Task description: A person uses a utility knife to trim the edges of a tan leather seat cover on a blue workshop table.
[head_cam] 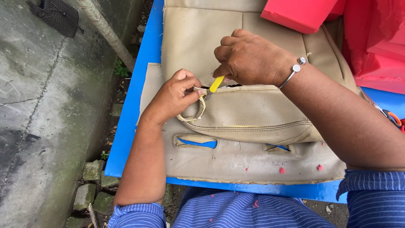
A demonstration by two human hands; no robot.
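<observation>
A beige leather seat cover (253,114) lies spread on a blue table (135,122). My left hand (175,95) pinches a folded edge strip of the cover at its left end. My right hand (249,57), with a metal bangle at the wrist, grips a small yellow-handled cutting tool (216,84) whose tip meets the seam just beside my left fingers. A slit in the seam shows dark next to the tool.
Red foam pieces (371,38) sit at the table's far right. Orange-handled scissors (392,117) lie at the right edge. Left of the table are a concrete floor (38,105), a slanted pole (107,33) and loose stones (90,185).
</observation>
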